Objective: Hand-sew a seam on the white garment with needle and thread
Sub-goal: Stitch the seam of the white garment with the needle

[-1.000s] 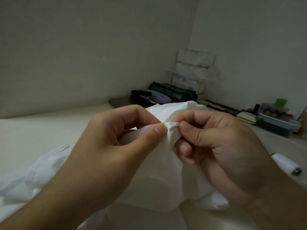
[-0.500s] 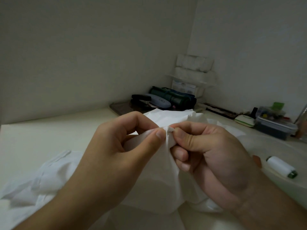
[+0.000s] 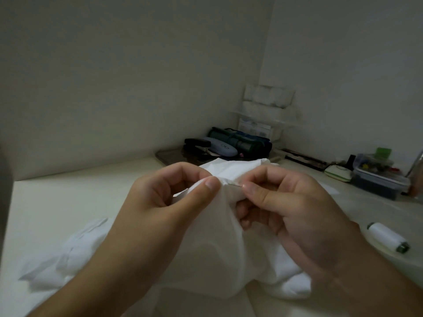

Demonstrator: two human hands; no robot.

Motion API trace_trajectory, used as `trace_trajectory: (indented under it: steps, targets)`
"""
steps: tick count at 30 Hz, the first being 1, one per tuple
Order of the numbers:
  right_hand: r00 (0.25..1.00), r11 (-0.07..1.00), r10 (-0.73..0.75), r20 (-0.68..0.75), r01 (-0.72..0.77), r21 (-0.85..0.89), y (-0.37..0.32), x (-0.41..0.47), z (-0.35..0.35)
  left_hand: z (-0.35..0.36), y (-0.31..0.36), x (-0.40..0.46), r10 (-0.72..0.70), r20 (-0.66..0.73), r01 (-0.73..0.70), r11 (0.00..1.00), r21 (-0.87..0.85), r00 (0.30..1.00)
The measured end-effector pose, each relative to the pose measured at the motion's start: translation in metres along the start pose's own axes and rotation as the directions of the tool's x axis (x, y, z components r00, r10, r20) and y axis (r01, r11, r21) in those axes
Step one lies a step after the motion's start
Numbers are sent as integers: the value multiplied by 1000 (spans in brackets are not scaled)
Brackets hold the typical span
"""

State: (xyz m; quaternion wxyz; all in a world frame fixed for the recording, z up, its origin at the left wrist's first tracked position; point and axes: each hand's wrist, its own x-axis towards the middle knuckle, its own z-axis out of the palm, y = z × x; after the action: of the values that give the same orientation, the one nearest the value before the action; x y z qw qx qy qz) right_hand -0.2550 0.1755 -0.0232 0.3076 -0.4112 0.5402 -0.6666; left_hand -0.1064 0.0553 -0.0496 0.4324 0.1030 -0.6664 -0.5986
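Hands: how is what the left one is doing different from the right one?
The left hand pinches a fold of the white garment under its thumb; the right hand pinches the thin needle at the fold. The left thumb points right, the right thumb points left. Both have curled fingers and meet at the same fold.

Home desk corner (stapler (image 3: 198, 143), tissue packs (image 3: 267, 97)).
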Motion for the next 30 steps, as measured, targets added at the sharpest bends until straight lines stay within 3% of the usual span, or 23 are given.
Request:
trace_trajectory:
  steps: [14,23,30]
  targets:
    - [999,993,27,21,-30,112,4,0,3,2,-1,-1,-15,70,18,999,-31,997]
    - [999,998,-37,36,35,45,7,-6,9,4,-7,0,25,126,-32,998,54,992]
    - [988,985,-155,18,156,-80,6,-3,3,2,-6,1,10,82,-11,1000,5,997]
